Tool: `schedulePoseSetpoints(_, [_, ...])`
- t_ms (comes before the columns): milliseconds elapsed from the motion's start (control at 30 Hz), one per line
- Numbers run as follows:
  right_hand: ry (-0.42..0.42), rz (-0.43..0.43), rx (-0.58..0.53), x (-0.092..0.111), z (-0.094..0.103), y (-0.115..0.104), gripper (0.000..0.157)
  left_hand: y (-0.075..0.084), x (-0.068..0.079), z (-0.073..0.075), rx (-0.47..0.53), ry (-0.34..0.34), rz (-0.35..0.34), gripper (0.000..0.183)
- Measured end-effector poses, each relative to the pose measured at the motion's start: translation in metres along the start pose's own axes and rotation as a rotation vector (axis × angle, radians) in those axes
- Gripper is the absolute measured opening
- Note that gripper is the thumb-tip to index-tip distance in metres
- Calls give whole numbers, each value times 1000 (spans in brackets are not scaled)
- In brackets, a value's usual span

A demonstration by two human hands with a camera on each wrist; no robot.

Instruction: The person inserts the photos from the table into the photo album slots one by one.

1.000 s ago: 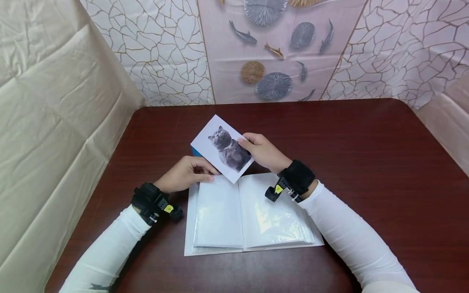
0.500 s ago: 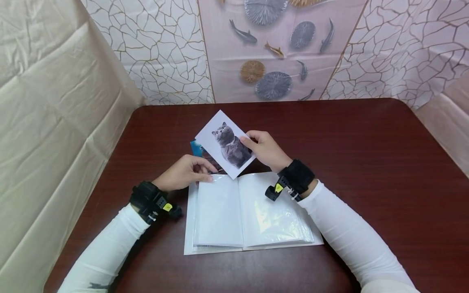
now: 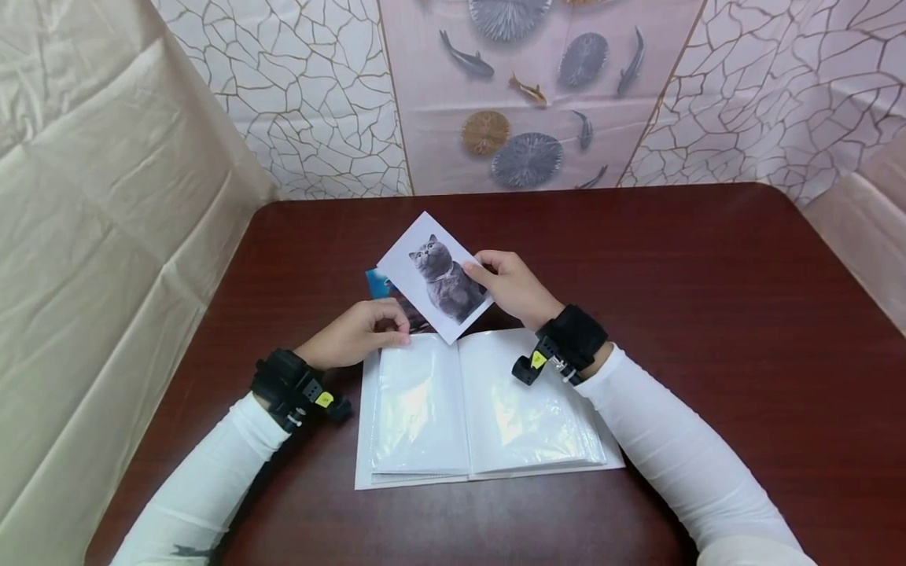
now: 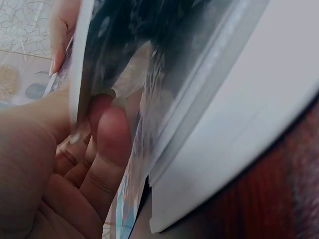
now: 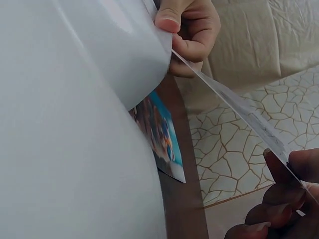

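Observation:
My right hand [image 3: 517, 289] pinches the right edge of a white photo card [image 3: 396, 259] printed with a grey cat, held tilted. The card's lower corner overlaps the top of an open photo album [image 3: 541, 417] near its middle fold. At the top left of the album, my left hand [image 3: 354, 334] pinches the upper corner of a clear-sleeved page [image 3: 418, 417]. In the left wrist view, the clear film [image 4: 132, 74] is parted from the page behind it around the fingertips. Behind the album lies another picture [image 3: 379, 284] with bright blue, partly covered by the cat card.
The album lies on a dark red-brown table [image 3: 708, 314]. A cream cloth [image 3: 127, 236] hangs along the left side, and a patterned cloth [image 3: 318, 102] stands behind the table's far edge.
The cat card has risen slightly up and right with my right hand, uncovering more of the blue picture. My left fingers have drawn in at the page corner, and the left page now shines.

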State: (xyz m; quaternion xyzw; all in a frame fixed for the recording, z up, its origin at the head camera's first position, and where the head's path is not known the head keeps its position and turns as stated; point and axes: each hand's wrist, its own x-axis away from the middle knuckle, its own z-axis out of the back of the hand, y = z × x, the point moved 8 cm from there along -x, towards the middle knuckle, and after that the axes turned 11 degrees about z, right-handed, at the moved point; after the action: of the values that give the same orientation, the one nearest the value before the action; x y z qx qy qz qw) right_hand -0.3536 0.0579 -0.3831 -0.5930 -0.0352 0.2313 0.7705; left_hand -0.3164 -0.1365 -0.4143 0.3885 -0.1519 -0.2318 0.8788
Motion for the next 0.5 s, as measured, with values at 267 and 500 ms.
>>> schedulePoseSetpoints(267, [11, -5, 5, 0, 1, 0, 29, 2, -1, -5, -42, -20, -6, 8])
schedulePoseSetpoints(500, [-6, -5, 14, 1, -2, 3, 29, 5, 0, -1, -9, 59, 3, 7])
